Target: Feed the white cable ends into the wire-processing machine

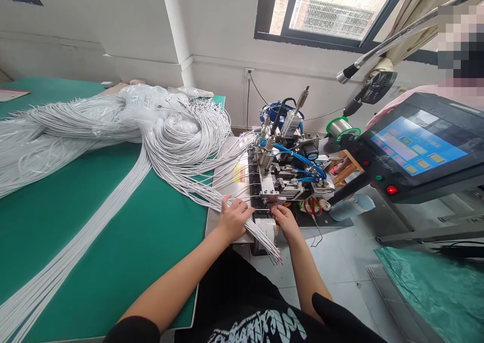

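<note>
A black shirt point(242, 302) with pale lettering across its front lies nearest the camera, and both bare forearms reach forward from its sleeves. The left hand point(235, 218) lies over a bundle of white wires point(264, 239), its fingers partly spread; whether they grip any wire I cannot tell. The bundle's loose ends, some tipped in red, slant out beneath it toward the body. A single wire point(261, 210) spans the short gap between the hands at the front edge of a machine point(269, 182), and the right hand point(284, 221) has its thumb and forefinger pinched on the far end of it. The machine carries metal cylinders and blue tubes point(293, 154), with a yellow label point(239, 174) on the plate at its left. More wires fan back to a big looped heap point(200, 126), partly wrapped in clear plastic point(141, 104), on the green surface point(166, 247). Right of the machine are red-handled scissors point(313, 208), a spool point(340, 129) with green rims and a lit control screen point(419, 141); behind the screen shows another person's pink sleeve point(401, 96).
</note>
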Demonstrator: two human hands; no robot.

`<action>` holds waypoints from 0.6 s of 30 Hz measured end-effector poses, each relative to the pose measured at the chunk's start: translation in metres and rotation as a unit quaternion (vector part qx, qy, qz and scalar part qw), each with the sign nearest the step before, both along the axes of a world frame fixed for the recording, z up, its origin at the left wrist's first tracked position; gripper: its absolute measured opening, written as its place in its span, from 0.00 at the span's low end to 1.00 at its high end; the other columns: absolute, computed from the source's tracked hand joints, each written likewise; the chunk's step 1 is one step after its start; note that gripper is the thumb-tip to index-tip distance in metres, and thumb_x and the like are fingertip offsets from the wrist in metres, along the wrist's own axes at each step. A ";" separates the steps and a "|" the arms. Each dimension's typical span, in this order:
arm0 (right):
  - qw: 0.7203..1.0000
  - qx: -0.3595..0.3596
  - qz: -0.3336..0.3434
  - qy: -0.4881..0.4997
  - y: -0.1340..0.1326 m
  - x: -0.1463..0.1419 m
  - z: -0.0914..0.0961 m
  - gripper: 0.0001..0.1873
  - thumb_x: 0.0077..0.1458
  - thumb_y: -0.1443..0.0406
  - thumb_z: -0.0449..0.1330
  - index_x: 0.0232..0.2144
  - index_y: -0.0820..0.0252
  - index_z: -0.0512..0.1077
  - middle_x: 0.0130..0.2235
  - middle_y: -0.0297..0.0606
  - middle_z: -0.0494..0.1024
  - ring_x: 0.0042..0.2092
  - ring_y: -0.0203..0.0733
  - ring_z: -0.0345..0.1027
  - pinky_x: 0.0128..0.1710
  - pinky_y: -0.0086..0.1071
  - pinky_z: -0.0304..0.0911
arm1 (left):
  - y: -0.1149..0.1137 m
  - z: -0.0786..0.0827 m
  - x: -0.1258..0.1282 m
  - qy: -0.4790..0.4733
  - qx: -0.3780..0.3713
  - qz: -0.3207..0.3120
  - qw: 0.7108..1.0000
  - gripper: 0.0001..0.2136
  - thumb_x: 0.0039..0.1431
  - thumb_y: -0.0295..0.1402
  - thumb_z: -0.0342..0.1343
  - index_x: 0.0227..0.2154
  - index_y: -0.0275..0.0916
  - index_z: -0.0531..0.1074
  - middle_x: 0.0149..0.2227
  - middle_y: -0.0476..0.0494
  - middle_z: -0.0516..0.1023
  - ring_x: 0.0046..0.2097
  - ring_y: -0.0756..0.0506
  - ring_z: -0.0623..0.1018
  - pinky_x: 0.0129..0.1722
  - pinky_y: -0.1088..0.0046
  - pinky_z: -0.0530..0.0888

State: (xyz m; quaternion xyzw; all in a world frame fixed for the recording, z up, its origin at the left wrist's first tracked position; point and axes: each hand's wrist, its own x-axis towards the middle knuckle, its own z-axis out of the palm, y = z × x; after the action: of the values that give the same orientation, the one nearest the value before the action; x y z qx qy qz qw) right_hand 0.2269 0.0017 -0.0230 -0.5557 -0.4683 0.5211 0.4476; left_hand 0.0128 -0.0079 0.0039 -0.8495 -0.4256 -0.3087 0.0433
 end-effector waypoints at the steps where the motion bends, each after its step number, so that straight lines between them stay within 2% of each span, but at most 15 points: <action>1: 1.000 -0.001 -0.005 0.004 0.000 -0.001 -0.001 0.19 0.44 0.51 0.61 0.18 0.58 0.62 0.18 0.26 0.60 0.21 0.32 0.49 0.21 0.28 0.47 | 0.000 0.000 0.000 -0.001 0.002 0.001 1.000 0.16 0.48 0.21 0.52 0.39 0.44 0.75 0.32 0.45 0.77 0.41 0.42 0.73 0.55 0.51 0.52; 8: 1.000 0.009 -0.015 -0.005 -0.006 -0.001 0.002 0.22 0.43 0.48 0.63 0.18 0.58 0.63 0.18 0.26 0.59 0.21 0.32 0.49 0.22 0.28 0.47 | 0.000 0.001 0.000 -0.005 0.011 0.004 1.000 0.15 0.50 0.21 0.51 0.38 0.44 0.75 0.33 0.46 0.77 0.42 0.42 0.74 0.55 0.51 0.53; 12: 0.993 0.054 -0.036 -0.099 -0.013 0.006 0.009 0.21 0.48 0.48 0.61 0.22 0.60 0.68 0.21 0.31 0.66 0.25 0.36 0.57 0.26 0.30 0.53 | 0.001 -0.001 0.000 -0.006 0.006 0.004 1.000 0.14 0.52 0.22 0.51 0.39 0.43 0.74 0.35 0.45 0.79 0.44 0.41 0.74 0.57 0.50 0.52; 15: 0.979 0.084 -0.029 -0.184 -0.023 0.010 0.025 0.20 0.53 0.49 0.57 0.25 0.60 0.69 0.23 0.33 0.67 0.26 0.37 0.58 0.27 0.30 0.54 | 0.002 -0.003 0.000 -0.004 -0.004 0.023 1.000 0.16 0.53 0.24 0.51 0.44 0.42 0.73 0.43 0.42 0.78 0.49 0.40 0.73 0.59 0.48 0.50; 18: 0.965 0.105 0.052 -0.235 -0.035 0.011 0.051 0.18 0.57 0.52 0.55 0.25 0.60 0.69 0.23 0.33 0.68 0.25 0.36 0.57 0.26 0.29 0.53 | 0.002 -0.005 -0.001 0.016 -0.018 0.041 0.999 0.19 0.53 0.25 0.51 0.48 0.42 0.71 0.51 0.39 0.74 0.54 0.38 0.70 0.60 0.47 0.48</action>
State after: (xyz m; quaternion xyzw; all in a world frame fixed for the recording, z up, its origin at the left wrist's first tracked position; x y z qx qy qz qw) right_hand 0.2376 -0.0335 0.0284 -0.5871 -0.6408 0.3465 0.3531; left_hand 0.0121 -0.0059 -0.0014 -0.8372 -0.4645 -0.2849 0.0472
